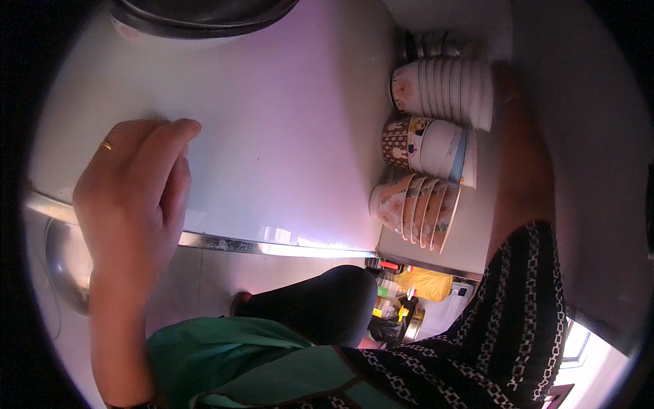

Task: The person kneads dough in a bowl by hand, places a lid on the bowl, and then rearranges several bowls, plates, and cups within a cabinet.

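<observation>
My left hand (136,180), with a gold ring on one finger, is at the pale surface (272,136) near its metal edge. Its fingers are curled and the thumb presses against the index finger; nothing shows in it. On the right side, my right forearm reaches past nested cups, and my right hand (505,78) is dim beside the white stack. Its fingers are hidden. The white nested cups (443,88) carry a floral pattern. Beside them are a brown-and-white patterned stack (426,146) and a peach floral stack (412,208).
Behind the white stack are clear, glass-like vessels (446,44). A dark round object (204,17) sits at the far left. Below the metal edge (225,244) are a shiny rounded metal vessel (68,262), a yellow bag (426,283) and several bottles. A dark panel (593,170) borders the right.
</observation>
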A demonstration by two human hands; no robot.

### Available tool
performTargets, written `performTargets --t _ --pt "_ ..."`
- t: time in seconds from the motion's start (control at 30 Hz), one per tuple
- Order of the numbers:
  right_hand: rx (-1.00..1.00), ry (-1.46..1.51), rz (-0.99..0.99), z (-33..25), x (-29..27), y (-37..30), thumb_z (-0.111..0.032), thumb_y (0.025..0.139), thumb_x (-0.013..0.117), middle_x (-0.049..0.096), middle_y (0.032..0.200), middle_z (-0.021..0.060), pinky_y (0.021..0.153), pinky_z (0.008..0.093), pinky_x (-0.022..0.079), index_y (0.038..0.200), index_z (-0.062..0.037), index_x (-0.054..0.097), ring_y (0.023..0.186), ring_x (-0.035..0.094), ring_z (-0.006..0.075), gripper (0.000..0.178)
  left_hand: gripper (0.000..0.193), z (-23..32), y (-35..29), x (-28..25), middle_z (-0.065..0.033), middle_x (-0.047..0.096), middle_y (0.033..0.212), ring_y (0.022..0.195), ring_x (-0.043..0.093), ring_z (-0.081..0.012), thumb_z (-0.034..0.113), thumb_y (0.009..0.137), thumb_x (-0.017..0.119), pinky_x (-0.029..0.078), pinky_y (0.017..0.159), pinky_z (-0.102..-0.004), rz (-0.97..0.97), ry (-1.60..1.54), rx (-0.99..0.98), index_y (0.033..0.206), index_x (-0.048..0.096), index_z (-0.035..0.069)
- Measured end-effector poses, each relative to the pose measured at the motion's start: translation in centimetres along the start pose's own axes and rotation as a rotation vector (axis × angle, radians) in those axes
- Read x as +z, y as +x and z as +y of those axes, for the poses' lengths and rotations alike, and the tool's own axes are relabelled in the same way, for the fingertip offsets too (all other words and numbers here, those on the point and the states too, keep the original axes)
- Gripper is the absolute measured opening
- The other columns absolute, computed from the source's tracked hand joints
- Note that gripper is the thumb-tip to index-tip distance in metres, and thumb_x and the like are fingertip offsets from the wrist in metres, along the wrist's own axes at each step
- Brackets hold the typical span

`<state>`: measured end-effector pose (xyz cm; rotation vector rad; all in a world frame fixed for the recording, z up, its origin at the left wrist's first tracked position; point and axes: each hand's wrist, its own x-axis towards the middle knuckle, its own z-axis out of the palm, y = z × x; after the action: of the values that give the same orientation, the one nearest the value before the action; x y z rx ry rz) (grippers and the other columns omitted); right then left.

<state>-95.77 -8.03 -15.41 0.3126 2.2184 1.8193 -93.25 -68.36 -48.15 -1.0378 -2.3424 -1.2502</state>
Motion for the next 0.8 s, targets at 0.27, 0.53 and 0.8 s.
performTargets --t 0.27,0.53,0.8 --pt "-0.021 0.044 0.027 -0.2 0.3 1.0 -0.021 0.084 0.059 0.054 0.128 0.015 0.094 0.0374 0.045 0.122 -0.0065 0.057 0.115 0.054 0.0274 0.04 0.024 0.2 0.0 -0.3 -0.0119 0.064 0.092 0.08 0.064 -0.0241 -0.004 0.077 0.061 0.052 0.066 -0.0323 -0.026 -0.057 -0.057 0.099 0.063 0.005" --pt "-0.032 0.084 0.039 -1.1 0.1 1.6 -0.021 0.084 0.058 0.054 0.128 0.0151 0.094 0.0375 0.045 0.122 -0.0065 0.057 0.114 0.054 0.0276 0.04 0.027 0.3 0.2 -0.6 -0.0134 0.063 0.092 0.079 0.063 -0.0248 -0.007 0.075 0.061 0.051 0.066 -0.0335 -0.038 -0.117 -0.071 0.099 0.063 0.005" --pt "-0.041 0.1 0.036 -1.5 0.2 1.8 -0.021 0.085 0.058 0.054 0.127 0.0151 0.094 0.0376 0.046 0.121 -0.0066 0.057 0.114 0.054 0.0278 0.04 0.029 0.1 0.4 -1.0 -0.014 0.063 0.091 0.079 0.063 -0.0264 -0.008 0.074 0.061 0.051 0.066 -0.0343 -0.041 -0.162 -0.077 0.1 0.062 0.004"
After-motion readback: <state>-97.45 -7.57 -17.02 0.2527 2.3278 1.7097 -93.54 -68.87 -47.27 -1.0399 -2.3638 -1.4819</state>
